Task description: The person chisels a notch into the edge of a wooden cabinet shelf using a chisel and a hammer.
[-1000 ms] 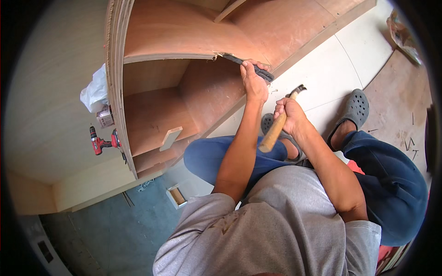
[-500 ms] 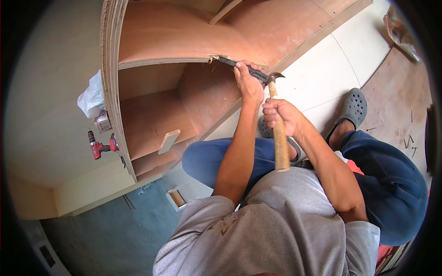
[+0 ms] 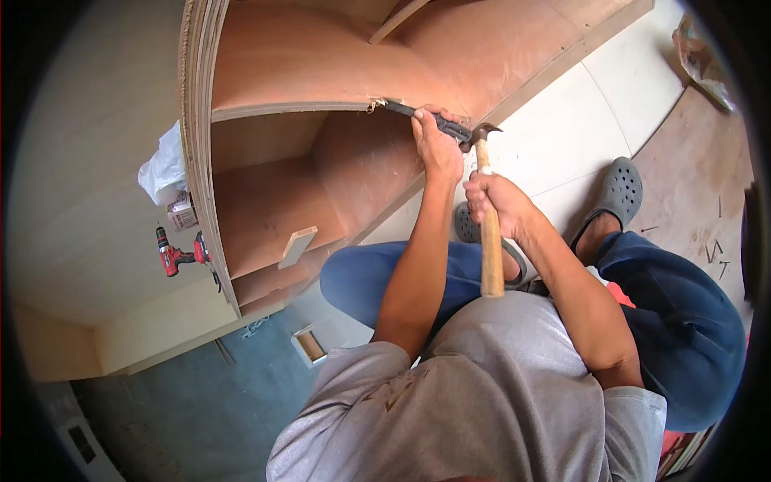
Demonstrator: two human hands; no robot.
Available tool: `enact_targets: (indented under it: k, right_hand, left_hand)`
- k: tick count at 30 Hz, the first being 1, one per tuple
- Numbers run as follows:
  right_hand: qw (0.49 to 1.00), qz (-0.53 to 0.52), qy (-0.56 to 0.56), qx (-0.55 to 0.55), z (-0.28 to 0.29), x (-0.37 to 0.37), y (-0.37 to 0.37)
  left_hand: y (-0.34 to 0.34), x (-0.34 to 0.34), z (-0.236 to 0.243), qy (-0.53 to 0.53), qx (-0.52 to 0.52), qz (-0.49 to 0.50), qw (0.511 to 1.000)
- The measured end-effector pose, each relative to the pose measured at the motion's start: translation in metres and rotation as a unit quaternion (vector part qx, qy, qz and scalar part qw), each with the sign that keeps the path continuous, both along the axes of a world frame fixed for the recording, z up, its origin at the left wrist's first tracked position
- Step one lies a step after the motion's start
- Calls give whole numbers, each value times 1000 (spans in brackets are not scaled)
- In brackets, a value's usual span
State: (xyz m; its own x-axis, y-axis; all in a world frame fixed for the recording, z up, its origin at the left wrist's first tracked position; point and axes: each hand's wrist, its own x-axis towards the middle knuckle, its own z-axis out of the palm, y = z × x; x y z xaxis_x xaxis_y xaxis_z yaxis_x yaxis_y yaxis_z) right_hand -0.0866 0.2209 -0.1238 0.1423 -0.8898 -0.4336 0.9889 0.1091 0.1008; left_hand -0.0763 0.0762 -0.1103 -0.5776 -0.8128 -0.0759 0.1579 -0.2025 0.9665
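Note:
My left hand (image 3: 439, 149) is closed around a black chisel (image 3: 454, 127). The chisel's tip rests at the edge of a plywood shelf (image 3: 289, 109), where pale wood shavings (image 3: 375, 104) curl up. In my right hand (image 3: 496, 202) is a claw hammer (image 3: 491, 249), gripped by its wooden handle. Its dark metal head is right beside the butt end of the chisel; whether they touch I cannot tell. The shelf belongs to a reddish-brown wooden cabinet (image 3: 265, 193) lying in front of me.
A red and black cordless drill (image 3: 178, 255), a white plastic bag (image 3: 165, 169) and a small box (image 3: 182, 211) are beyond the cabinet's left panel. A wood strip (image 3: 297, 247) juts from the cabinet. Several nails (image 3: 711, 251) lie on a brown board (image 3: 683, 193) at right.
The hammer head has shifted very slightly right, away from the chisel's end. The whole view has moved a little; both grips stay the same.

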Motion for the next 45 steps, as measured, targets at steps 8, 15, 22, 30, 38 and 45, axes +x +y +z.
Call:
enact_targets:
  k: [8,15,22,30,38,45]
  right_hand:
    - [986,-70,-80,128,-54,-3,-3]
    - [988,-62,-92,108,-43,-1,-7]
    - [980,-75,-143,115,-19,-3,-6]
    - [978,-87,-145,125,-21,-2,-4]
    - [978,-102,-118,138,-32,-3,-1]
    - [978,-100,-116,145,-28,-2,-4]
  left_hand:
    - [20,-1,-10,16,-8,6,1000]
    - [9,-2,-10,9,30,10,999]
    - [8,-3,-13,21,35,-12,999]
    - [2,7,-18,-9,26,-14,1000]
    - [6,1,-21,9,24,-9,1000]
    - [10,0,-19,11,46,-9,999]
